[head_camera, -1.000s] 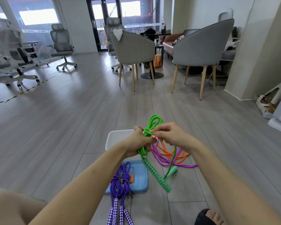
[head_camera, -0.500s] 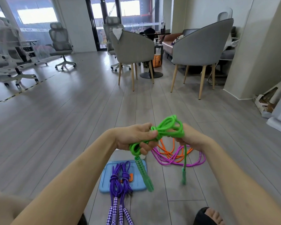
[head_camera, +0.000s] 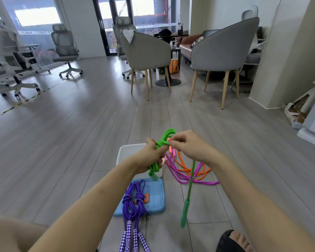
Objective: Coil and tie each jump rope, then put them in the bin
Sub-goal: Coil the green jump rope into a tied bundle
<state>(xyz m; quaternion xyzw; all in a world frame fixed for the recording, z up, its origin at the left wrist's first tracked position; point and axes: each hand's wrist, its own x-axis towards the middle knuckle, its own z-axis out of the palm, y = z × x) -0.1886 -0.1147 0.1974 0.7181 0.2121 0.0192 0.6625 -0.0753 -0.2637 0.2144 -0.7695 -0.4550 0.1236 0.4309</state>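
Note:
A green jump rope (head_camera: pixel 164 140) is bunched in a coil between both hands, above the floor. My left hand (head_camera: pixel 151 157) grips the coil's lower part, with one handle hanging under it. My right hand (head_camera: pixel 187 148) pinches a strand at the coil's wrap; the other green handle (head_camera: pixel 185 213) dangles down from it. The white bin (head_camera: pixel 129 151) stands on the floor behind my left hand, mostly hidden. Two tied purple ropes (head_camera: pixel 134 206) lie across the blue lid (head_camera: pixel 156 199). Loose orange (head_camera: pixel 195 170) and magenta ropes (head_camera: pixel 180 176) lie tangled to the right of the bin.
Two grey armchairs (head_camera: pixel 145 51) on wooden legs stand further ahead around a small dark table. White office chairs (head_camera: pixel 65 50) are at the far left. Cardboard and a white unit (head_camera: pixel 298 110) sit by the right wall. My sandalled foot (head_camera: pixel 231 240) is at the bottom right.
The coil was turned sideways between my hands half a second ago and now stands upright again. The right-hand handle hangs lower and longer. The camera has tilted so the bin shows again.

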